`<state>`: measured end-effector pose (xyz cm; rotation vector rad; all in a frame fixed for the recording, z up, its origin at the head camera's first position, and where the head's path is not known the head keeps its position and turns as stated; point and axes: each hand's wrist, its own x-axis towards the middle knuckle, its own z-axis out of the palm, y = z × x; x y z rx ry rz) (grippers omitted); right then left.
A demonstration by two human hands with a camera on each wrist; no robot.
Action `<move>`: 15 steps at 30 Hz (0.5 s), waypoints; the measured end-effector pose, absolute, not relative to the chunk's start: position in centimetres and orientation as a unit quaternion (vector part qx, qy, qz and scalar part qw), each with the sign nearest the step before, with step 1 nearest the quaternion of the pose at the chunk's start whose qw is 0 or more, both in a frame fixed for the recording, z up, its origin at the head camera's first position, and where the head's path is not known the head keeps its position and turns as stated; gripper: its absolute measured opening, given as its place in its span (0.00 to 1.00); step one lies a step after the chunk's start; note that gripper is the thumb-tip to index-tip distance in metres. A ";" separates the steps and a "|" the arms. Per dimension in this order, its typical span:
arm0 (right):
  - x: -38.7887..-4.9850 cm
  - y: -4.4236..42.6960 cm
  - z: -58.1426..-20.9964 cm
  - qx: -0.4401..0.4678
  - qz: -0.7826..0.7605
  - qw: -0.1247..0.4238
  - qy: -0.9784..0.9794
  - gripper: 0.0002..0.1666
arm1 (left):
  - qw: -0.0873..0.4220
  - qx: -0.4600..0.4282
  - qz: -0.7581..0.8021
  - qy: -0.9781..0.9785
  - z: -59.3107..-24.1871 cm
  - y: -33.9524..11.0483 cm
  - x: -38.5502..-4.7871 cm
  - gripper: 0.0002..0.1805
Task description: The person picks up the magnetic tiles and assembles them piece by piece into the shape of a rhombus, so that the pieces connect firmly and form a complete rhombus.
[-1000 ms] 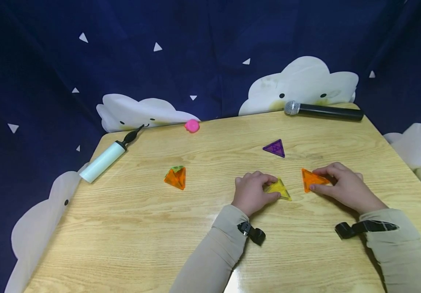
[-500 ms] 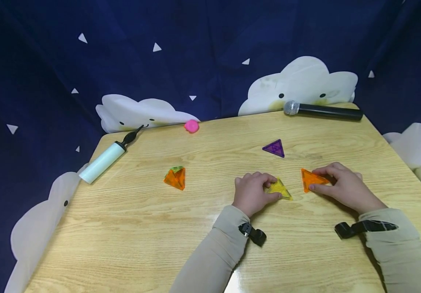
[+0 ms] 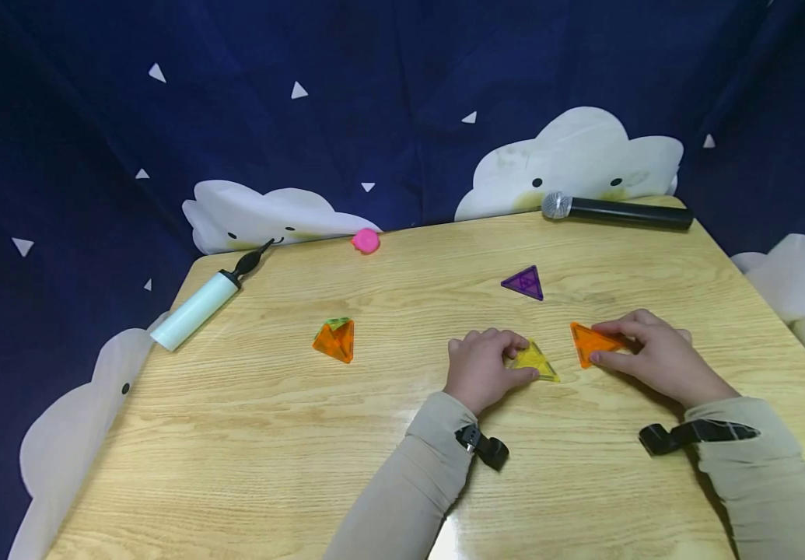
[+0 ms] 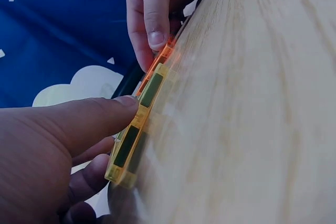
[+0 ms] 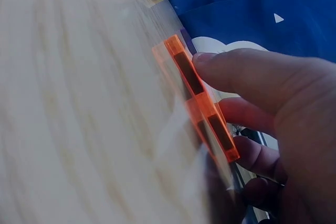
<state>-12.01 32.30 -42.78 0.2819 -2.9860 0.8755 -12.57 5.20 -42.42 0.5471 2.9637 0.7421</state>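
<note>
My left hand pinches a yellow translucent triangular magnetic tile lying on the tabletop, thumb on its near side and fingers at the far side. To the right, my right hand holds an orange triangular magnetic tile between thumb and fingers, also down on the table. A small gap separates the two tiles in the head view. Dark magnet strips show along the edge of the yellow tile in the left wrist view and of the orange tile in the right wrist view.
A purple triangular tile lies beyond the hands. Left of them, an orange and green tile shape stands on the wooden table. Along the far side are a black microphone, a pink round piece and a pale blue pump.
My right hand has slid the orange tile slightly left, narrowing the gap to the yellow one. My left hand and the yellow tile have barely shifted.
</note>
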 end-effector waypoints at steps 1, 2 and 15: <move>-12.0 32.3 -42.8 0.093 0.280 0.011 -0.956 0.34 | 0.019 0.176 0.239 0.955 -42.4 5.2 -12.6 0.22; -12.0 32.3 -42.8 0.094 0.280 0.012 -0.955 0.33 | 0.019 0.176 0.240 0.955 -42.4 5.2 -12.6 0.22; -11.8 31.2 -42.3 0.052 0.253 -0.026 -0.966 0.46 | 0.023 0.177 0.243 0.954 -42.4 5.1 -12.6 0.22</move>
